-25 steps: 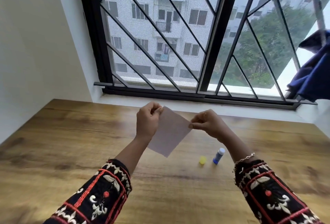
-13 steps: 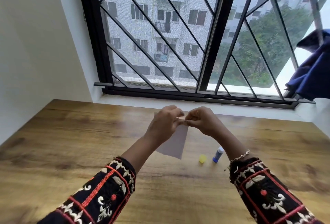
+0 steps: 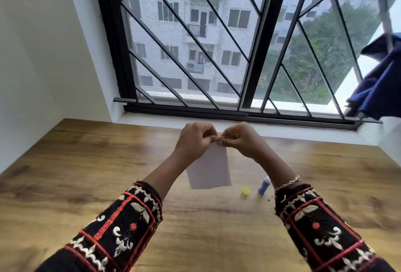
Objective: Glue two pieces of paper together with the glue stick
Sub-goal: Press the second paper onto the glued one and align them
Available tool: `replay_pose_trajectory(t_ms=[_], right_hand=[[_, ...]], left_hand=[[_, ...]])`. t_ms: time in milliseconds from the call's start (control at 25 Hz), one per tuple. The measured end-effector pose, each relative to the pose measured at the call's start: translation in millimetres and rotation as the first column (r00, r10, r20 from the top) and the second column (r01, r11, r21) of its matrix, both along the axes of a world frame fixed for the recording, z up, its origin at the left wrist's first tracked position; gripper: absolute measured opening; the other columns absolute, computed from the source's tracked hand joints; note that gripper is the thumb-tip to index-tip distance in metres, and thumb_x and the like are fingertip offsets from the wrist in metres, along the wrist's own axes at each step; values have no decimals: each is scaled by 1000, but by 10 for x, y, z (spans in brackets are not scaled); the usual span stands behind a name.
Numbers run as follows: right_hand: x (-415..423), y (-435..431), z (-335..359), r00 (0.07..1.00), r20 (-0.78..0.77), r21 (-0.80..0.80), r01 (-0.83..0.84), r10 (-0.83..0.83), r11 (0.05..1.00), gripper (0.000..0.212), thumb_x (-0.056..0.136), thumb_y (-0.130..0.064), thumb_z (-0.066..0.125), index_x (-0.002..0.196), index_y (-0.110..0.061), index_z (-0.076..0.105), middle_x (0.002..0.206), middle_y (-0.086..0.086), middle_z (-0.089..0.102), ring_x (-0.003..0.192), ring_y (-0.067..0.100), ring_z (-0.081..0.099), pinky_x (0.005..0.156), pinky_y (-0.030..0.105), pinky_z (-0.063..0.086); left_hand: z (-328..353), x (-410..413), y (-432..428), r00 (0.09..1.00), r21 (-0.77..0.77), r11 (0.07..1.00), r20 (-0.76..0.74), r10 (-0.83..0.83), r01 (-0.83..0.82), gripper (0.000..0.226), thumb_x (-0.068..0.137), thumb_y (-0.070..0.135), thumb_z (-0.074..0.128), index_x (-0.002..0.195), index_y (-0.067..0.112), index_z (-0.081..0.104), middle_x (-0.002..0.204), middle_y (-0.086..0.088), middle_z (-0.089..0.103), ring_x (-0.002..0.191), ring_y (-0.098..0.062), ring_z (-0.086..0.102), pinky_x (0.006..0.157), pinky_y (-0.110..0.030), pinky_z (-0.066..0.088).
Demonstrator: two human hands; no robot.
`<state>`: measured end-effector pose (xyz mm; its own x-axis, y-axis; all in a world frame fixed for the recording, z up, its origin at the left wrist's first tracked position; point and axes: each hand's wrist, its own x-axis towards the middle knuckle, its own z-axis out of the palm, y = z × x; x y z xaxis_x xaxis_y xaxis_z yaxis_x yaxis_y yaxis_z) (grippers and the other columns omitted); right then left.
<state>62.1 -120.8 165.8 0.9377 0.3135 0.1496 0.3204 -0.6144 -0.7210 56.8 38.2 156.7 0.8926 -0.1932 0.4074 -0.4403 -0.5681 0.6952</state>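
Note:
A white paper (image 3: 209, 168) hangs upright above the wooden table (image 3: 86, 163), pinched at its top edge by both hands. My left hand (image 3: 194, 139) and my right hand (image 3: 238, 138) meet fingertip to fingertip over that edge. I cannot tell whether it is one sheet or two laid together. On the table to the right of the paper lie a blue glue stick (image 3: 264, 185), uncapped with its white tip showing, and its yellow cap (image 3: 246, 190) beside it.
A barred window (image 3: 217, 54) with a white sill runs along the table's far edge. A white wall stands on the left. Blue cloth (image 3: 382, 85) hangs at the right by the window.
My hands have come together from the paper's two corners to the middle of its top edge. The paper has turned from tilted and wide to hanging straight and narrow.

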Motion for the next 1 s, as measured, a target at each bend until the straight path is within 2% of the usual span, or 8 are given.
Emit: replay_pose_trajectory(t_ms=[120, 280, 440, 520, 640, 800, 880, 1000], right_hand=[[12, -9, -33, 1000, -12, -3, 5, -5, 1000, 13, 73, -6, 72, 69, 5, 68, 58, 8, 55, 57, 10, 45, 57, 29, 34], [-5, -55, -106, 999, -26, -52, 23, -25, 998, 11, 72, -5, 72, 73, 6, 69, 68, 21, 65, 63, 18, 50, 61, 30, 39], [-20, -137, -190, 996, -88, -73, 30, -36, 997, 6, 73, -4, 71, 75, 2, 71, 67, 11, 65, 57, 5, 52, 59, 27, 42], [-45, -190, -256, 994, -102, -88, 42, -51, 995, 4, 74, -2, 70, 75, 1, 71, 68, 8, 64, 54, 0, 51, 56, 21, 40], [-95, -277, -352, 989, -123, -79, 74, -84, 994, 4, 73, 0, 69, 75, 3, 70, 68, 10, 65, 61, 11, 54, 59, 24, 42], [-166, -382, -403, 976, -178, -41, 122, -127, 992, 3, 74, -3, 70, 74, 0, 71, 58, -3, 62, 46, -7, 51, 54, 11, 40], [-188, -412, -414, 969, -196, 39, 164, -153, 986, 4, 74, -4, 70, 72, 0, 70, 59, -1, 62, 48, -6, 51, 58, 19, 41], [-198, -421, -420, 963, -195, 139, 217, -188, 966, 5, 75, -4, 69, 71, -1, 69, 64, 8, 63, 63, 12, 52, 65, 30, 39]], left_hand=[[-23, -12, 8, 1000, -96, 995, -17, 26, -27, 6, 77, 3, 69, 70, 3, 69, 66, -8, 68, 63, -16, 58, 62, -23, 44], [-55, -12, 17, 998, -196, 979, -40, 53, -60, 12, 78, 1, 67, 66, 4, 66, 57, 5, 57, 52, 3, 51, 51, -5, 34], [-78, -15, 34, 994, -272, 957, -72, 84, -100, 11, 80, -1, 65, 69, 1, 66, 56, 9, 55, 50, 9, 51, 50, -4, 34], [-76, -10, 58, 990, -313, 940, -87, 113, -135, 10, 80, 0, 66, 70, 1, 66, 56, 11, 55, 49, 9, 50, 49, -4, 34], [-77, 26, 117, 981, -385, 904, -123, 148, -184, 10, 82, 3, 67, 72, 3, 67, 58, 8, 57, 48, 6, 49, 49, -6, 34], [-122, 37, 190, 967, -461, 855, -193, 164, -237, 10, 83, 7, 66, 73, 7, 65, 61, 4, 58, 49, 5, 49, 51, -11, 39], [-165, 34, 216, 957, -493, 827, -231, 176, -271, 11, 84, 8, 66, 73, 7, 64, 62, 2, 58, 53, 1, 49, 55, -17, 40], [-249, 37, 242, 936, -502, 799, -283, 209, -331, 11, 84, 12, 66, 74, 7, 65, 67, -2, 60, 64, -13, 52, 63, -27, 42]])
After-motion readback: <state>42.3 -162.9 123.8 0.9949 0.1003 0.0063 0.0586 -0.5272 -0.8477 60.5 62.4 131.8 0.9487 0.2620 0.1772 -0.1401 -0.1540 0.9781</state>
